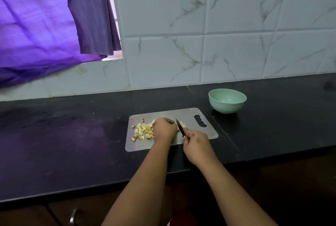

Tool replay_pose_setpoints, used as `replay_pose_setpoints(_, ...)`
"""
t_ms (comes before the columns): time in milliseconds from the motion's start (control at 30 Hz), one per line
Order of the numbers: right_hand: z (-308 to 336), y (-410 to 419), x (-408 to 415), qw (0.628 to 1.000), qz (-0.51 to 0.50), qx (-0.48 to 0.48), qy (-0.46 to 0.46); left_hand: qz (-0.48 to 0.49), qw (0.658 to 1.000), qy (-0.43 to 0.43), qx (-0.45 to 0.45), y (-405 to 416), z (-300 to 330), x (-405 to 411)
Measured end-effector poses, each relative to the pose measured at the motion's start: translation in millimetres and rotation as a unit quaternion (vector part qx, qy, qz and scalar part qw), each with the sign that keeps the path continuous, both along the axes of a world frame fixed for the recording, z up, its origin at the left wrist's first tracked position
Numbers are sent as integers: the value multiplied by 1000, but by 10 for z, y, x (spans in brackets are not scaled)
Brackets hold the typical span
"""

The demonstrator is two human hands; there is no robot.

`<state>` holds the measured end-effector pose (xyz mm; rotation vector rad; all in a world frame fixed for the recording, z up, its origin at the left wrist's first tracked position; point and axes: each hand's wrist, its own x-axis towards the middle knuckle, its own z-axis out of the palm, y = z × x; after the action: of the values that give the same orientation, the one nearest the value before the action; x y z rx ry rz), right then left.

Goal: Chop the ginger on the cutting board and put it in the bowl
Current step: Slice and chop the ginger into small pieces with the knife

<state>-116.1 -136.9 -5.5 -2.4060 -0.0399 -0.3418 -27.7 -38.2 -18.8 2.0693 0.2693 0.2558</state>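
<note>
Head view: left hand (164, 129) pinches ginger (182, 125) mid-board, right hand (195, 142) grips knife (180, 126).

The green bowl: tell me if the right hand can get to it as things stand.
Probably yes. The green bowl sits on the counter just beyond the cutting board, with nothing between it and the right hand. That hand grips the knife, though.

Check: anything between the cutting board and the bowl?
Nothing. In the head view only bare black counter separates the cutting board from the green bowl.
</note>
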Motion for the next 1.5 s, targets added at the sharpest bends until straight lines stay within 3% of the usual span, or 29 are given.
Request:
replay_pose_setpoints(167,-7,56,60,1000,-2,-5,18,-1,1000,10,-14,10,38,5)
replay_pose_setpoints(467,258,220,143,984,9,-154,88,-14,999,27,15,16,99,8)
replay_pose_setpoints(800,637,-155,-25,949,48,-243,193,-5,1000,3,13,-14,19,-15)
replay_pose_setpoints(933,730,-441,-101,959,82,-203,182,-1,999,-25,41,-22,-9,-59)
replay_pose_setpoints(1067,628,-522,-194,989,36,-105,102,-15,996,-35,77,-47,-39,-47)
replay_pose_setpoints(1200,362,-430,-151,991,33,-94,92,-22,990,-44,129,-73,-81,-22)
replay_pose_setpoints(1500,90,-340,-22,998,-6,-47,43,-41,988,-61,137,-42,-132,17)
